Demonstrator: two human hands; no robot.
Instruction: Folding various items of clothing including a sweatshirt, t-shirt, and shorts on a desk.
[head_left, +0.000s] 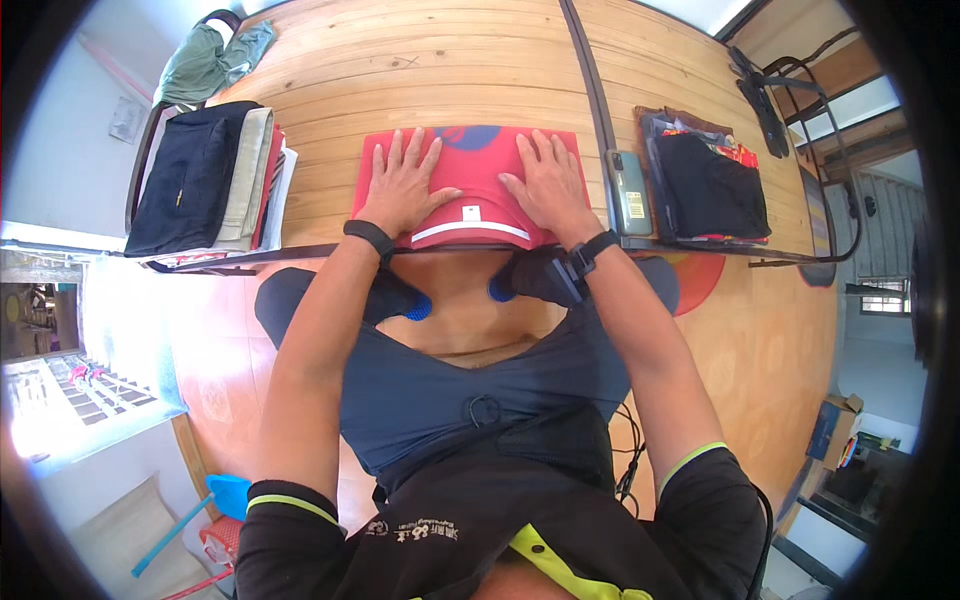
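Note:
A red T-shirt (480, 165), folded into a flat rectangle, lies on the wooden slats (330, 82) in front of me. Its collar faces me, with a white neck tape (471, 226) and a small label inside, and part of a blue print shows at the far edge. My left hand (405, 176) rests palm down on the shirt's left side, fingers spread. On its right side my right hand (551, 176) lies flat in the same way. Neither hand grips the cloth; both press or rest on top of it.
At the left end stands a stack of folded clothes (199, 180), with a green cloth (217, 60) behind it. To the right lie a phone (628, 193) and a second folded stack (709, 184). A dark metal bar (589, 67) crosses the slats; a metal end frame (825, 150) rises farther right.

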